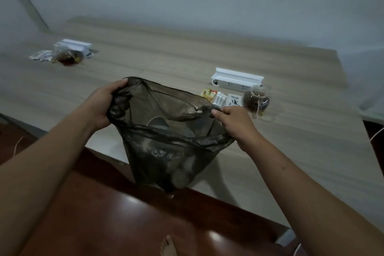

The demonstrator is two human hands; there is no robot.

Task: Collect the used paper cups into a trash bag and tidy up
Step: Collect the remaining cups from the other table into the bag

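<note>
A thin dark see-through trash bag (166,151) hangs in front of me over the near edge of the wooden table (187,52). My left hand (101,106) grips the left side of its rim and my right hand (232,122) pinches the right side, holding the mouth wide. Pale rounded shapes of paper cups (182,172) show through the plastic near the bottom, and one cup rim (158,121) is visible inside the mouth.
A glass teapot of dark tea (256,98), sachets (232,100) and a white socket box (236,79) sit right of the bag. A second teapot (67,56), packets and socket box (75,44) lie far left. Reddish floor (104,214) below; my bare foot (168,245).
</note>
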